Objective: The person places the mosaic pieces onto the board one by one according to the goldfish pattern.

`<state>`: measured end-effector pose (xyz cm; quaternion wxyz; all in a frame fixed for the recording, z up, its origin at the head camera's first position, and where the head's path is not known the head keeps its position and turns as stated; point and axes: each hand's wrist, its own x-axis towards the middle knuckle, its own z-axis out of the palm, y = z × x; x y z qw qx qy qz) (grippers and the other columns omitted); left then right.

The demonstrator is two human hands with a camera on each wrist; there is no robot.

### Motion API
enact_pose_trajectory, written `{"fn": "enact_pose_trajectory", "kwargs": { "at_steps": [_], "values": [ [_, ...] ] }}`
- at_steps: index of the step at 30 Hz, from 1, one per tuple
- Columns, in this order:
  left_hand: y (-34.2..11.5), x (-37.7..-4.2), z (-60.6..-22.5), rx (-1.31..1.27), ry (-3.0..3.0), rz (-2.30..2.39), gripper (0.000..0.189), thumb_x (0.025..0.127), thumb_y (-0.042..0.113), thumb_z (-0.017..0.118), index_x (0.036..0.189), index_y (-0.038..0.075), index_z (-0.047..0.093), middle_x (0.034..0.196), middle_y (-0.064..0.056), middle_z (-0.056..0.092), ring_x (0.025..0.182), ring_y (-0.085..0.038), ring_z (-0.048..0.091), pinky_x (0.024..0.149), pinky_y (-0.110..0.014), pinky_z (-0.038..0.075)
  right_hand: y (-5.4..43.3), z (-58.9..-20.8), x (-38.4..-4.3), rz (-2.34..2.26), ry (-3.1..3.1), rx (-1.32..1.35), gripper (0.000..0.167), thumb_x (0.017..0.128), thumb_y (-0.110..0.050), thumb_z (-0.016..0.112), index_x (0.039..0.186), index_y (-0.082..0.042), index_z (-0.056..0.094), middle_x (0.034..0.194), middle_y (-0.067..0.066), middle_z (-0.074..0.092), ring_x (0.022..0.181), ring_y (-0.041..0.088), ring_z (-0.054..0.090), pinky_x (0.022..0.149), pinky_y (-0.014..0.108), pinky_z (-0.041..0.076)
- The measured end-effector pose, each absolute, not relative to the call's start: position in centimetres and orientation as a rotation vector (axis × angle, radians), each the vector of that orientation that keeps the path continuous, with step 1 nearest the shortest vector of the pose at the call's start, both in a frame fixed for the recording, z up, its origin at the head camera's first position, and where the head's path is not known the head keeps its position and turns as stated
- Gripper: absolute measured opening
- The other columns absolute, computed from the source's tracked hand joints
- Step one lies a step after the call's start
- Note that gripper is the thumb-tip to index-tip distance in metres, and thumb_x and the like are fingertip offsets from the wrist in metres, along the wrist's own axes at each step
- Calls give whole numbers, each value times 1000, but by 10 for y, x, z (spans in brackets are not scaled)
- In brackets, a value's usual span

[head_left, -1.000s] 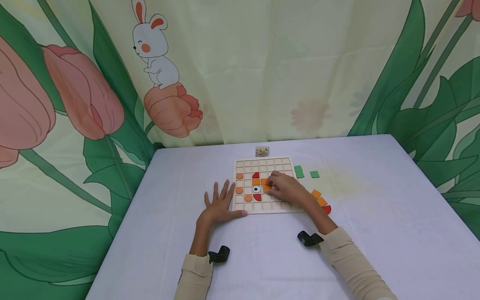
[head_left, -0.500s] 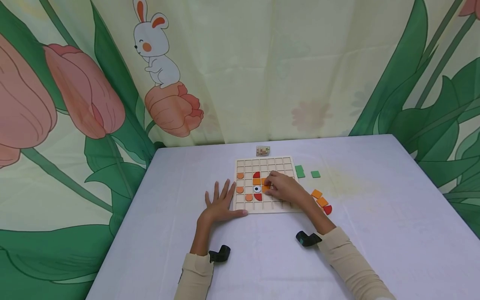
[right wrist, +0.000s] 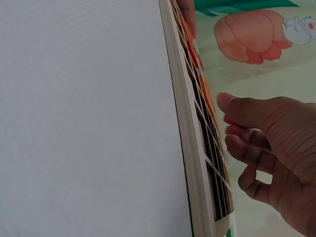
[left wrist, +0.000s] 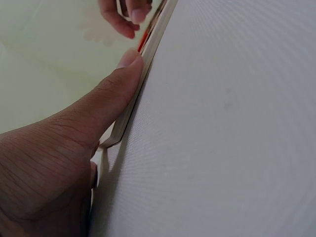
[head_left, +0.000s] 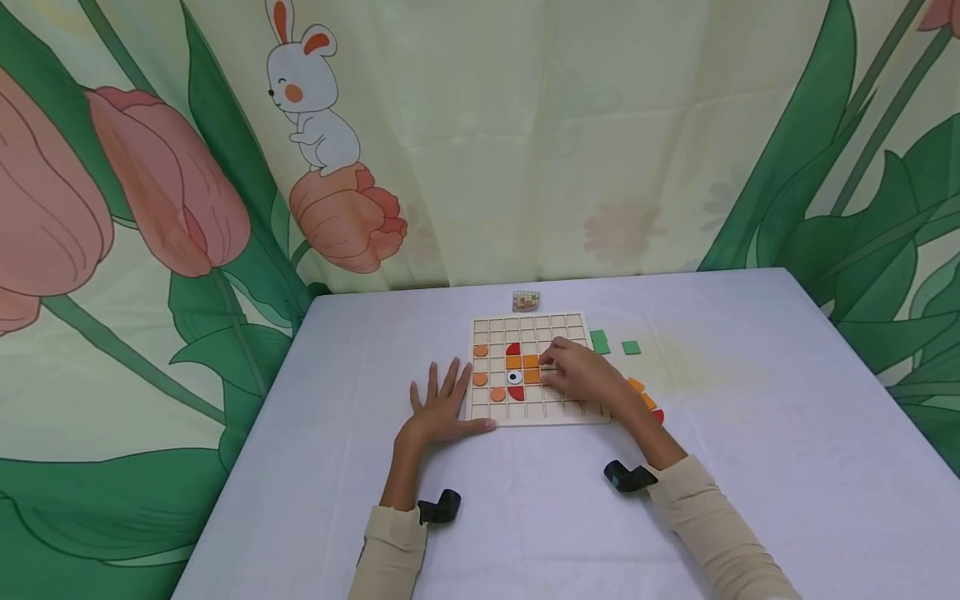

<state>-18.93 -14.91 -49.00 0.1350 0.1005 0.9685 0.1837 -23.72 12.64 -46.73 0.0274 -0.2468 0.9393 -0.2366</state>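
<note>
A pale wooden grid board (head_left: 555, 412) lies on the table. At its near left corner rests my left hand (head_left: 438, 417), fingers spread, with the thumb along the front edge. My right hand (head_left: 581, 371) hovers over the board's right half, fingers loosely bent and nothing visible between them. Just left of its fingertips, an orange square tile (head_left: 532, 377) sits in a cell beside a round eye tile (head_left: 514, 377). More orange squares (head_left: 513, 362) and red rounded tiles (head_left: 516, 392) fill neighbouring cells. Light orange discs (head_left: 481, 351) stand in the left columns. In the right wrist view, thumb and fingers (right wrist: 247, 111) are slightly apart.
Green tiles (head_left: 631, 347) lie right of the board. Loose orange tiles (head_left: 648, 402) and a red one (head_left: 657, 416) are partly behind the right forearm. A small patterned card-like piece (head_left: 526, 301) lies beyond the board. A printed curtain (head_left: 487, 167) hangs behind the table.
My right hand has let go of the orange square tile, which stays in its cell, and has shifted slightly right. The left hand has stayed put.
</note>
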Motion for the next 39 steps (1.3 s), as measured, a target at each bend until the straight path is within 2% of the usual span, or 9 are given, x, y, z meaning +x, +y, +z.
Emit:
{"fn": "enact_pose_trajectory", "kwargs": {
  "at_steps": [12, 25, 32, 39],
  "values": [
    [-149, -188, -491, 301, 2806, 539, 111, 76, 72, 64, 159, 25, 9, 165, -1, -4, 147, -33, -20, 108, -66, -12, 156, -467, -233, -759, 2879, -665, 29, 89, -26, 73, 110, -6, 71, 104, 3, 61, 87, 18, 57, 80, 33, 52],
    [-150, -188, -488, 306, 2800, 548, 111, 76, 71, 65, 159, 24, 8, 165, -2, -4, 146, -34, -20, 108, -67, -11, 193, -465, -221, -802, 2900, -618, 23, 89, -21, 73, 105, -5, 70, 97, 4, 59, 80, 17, 54, 70, 30, 50],
    [-149, -186, -487, 305, 2806, 551, 110, 77, 69, 66, 159, 23, 9, 165, -3, -3, 147, -35, -19, 108, -67, -11, 215, -459, -217, -787, 2869, -538, 26, 89, -21, 73, 108, -3, 68, 98, 7, 59, 80, 19, 54, 69, 28, 51],
    [-149, -186, -486, 302, 2799, 547, 110, 77, 70, 66, 159, 23, 8, 165, -2, -4, 146, -34, -20, 108, -67, -11, 229, -459, -214, -756, 2839, -466, 32, 84, -24, 78, 105, -2, 68, 91, 6, 58, 83, 21, 53, 69, 28, 51]
  ]
}}
